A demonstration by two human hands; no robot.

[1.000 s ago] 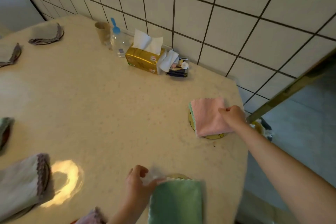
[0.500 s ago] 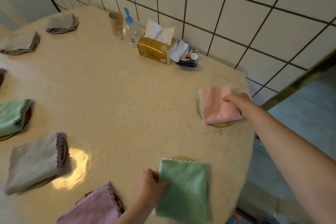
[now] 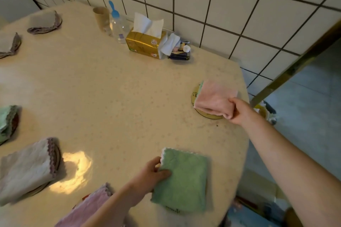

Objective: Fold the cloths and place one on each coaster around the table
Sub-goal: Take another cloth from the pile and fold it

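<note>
A folded green cloth [image 3: 182, 178] lies at the table's near edge, almost hiding the coaster under it. My left hand [image 3: 151, 175] pinches its left edge, thumb on top. At the right edge a folded pink cloth [image 3: 215, 97] rests on a yellow coaster [image 3: 195, 96]. My right hand [image 3: 239, 110] grips that cloth's near right corner, which is bunched and lifted a little. More folded cloths sit on coasters round the left side: a beige one [image 3: 27, 167], a green one [image 3: 7, 121], a pink one [image 3: 86, 206] and two grey ones [image 3: 44, 22] [image 3: 9, 44].
Against the tiled wall stand a gold tissue box [image 3: 144, 42], a clear bottle with a blue cap [image 3: 118, 26], a brown cup [image 3: 101, 16] and small dark items [image 3: 180, 51]. The cream table [image 3: 114, 97] ends at the right, with floor beyond.
My right hand has closed on the pink cloth's corner and bunched it up. My left hand slid onto the green cloth's left edge. The view shifted, showing more of the left side.
</note>
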